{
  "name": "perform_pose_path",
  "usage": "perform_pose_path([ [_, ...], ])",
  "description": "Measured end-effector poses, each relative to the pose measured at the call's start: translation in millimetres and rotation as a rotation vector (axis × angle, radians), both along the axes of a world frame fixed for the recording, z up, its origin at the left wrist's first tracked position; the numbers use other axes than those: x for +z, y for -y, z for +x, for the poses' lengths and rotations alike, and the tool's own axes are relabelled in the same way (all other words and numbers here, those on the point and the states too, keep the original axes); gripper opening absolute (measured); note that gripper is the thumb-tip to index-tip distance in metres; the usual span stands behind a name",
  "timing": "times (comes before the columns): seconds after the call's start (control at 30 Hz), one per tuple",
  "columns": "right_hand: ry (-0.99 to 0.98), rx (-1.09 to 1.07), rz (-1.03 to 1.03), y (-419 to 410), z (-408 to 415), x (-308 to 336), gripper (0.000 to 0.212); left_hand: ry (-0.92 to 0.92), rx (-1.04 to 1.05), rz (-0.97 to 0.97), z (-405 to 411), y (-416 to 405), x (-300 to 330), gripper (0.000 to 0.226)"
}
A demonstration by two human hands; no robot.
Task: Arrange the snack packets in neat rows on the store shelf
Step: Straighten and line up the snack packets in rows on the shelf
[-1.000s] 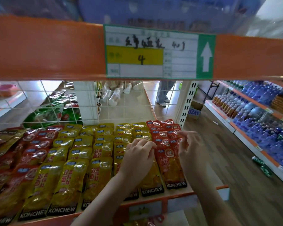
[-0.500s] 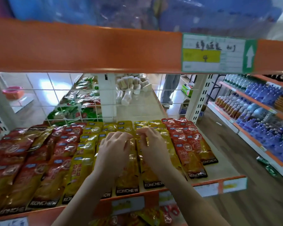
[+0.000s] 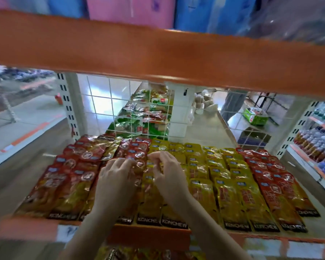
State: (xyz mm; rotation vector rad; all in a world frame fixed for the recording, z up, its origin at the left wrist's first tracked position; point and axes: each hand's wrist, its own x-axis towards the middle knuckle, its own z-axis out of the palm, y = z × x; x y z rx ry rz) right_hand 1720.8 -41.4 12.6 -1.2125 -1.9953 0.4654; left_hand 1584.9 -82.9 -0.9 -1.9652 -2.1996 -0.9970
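Flat snack packets lie in overlapping rows on the store shelf (image 3: 150, 235): red packets (image 3: 71, 177) at the left, yellow packets (image 3: 219, 177) in the middle, more red packets (image 3: 276, 184) at the right. My left hand (image 3: 116, 177) lies on a red row by the colour boundary, curled fingertips pinching a packet top. My right hand (image 3: 169, 173) is close beside it on the first yellow row, fingers curled on a yellow packet. The far left red rows lie askew. The hands hide the packets under them.
An orange shelf beam (image 3: 158, 53) crosses just above the hands. A wire mesh (image 3: 120, 109) backs the shelf, with green packets (image 3: 135, 124) behind it. Bottles (image 3: 317, 143) fill the shelves at right. A person's legs (image 3: 233, 104) stand in the far aisle.
Both hands have moved left along the shelf, from the right red rows across the yellow rows to the red-yellow boundary. The view has swung left with them.
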Motion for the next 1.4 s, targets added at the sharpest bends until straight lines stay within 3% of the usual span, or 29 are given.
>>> perform_pose_path([
  [0.3, 0.074, 0.051, 0.114, 3.8, -67.6, -17.1, 0.027, 0.033, 0.191, 0.057, -48.2, 7.1, -15.9, 0.028],
  [0.53, 0.136, 0.013, 0.172, 0.2, -72.0, -36.6, 0.025, 0.122, 0.37, 0.086, -65.0, 11.5, -15.8, 0.031],
  [0.97, 0.342, -0.014, 0.161, -0.1, -73.4, -46.2, 0.026, 0.076, 0.349, -0.105, -73.3, 9.4, -25.6, 0.04],
  [1.17, 0.424, 0.047, 0.176, 1.1, -71.3, -46.0, 0.035, 0.075, 0.302, -0.173, -75.9, 17.6, -22.7, 0.059],
  [1.4, 0.484, 0.099, 0.198, 4.0, -72.8, -46.0, 0.029, 0.117, 0.259, -0.084, -82.5, 23.0, -27.5, 0.053],
])
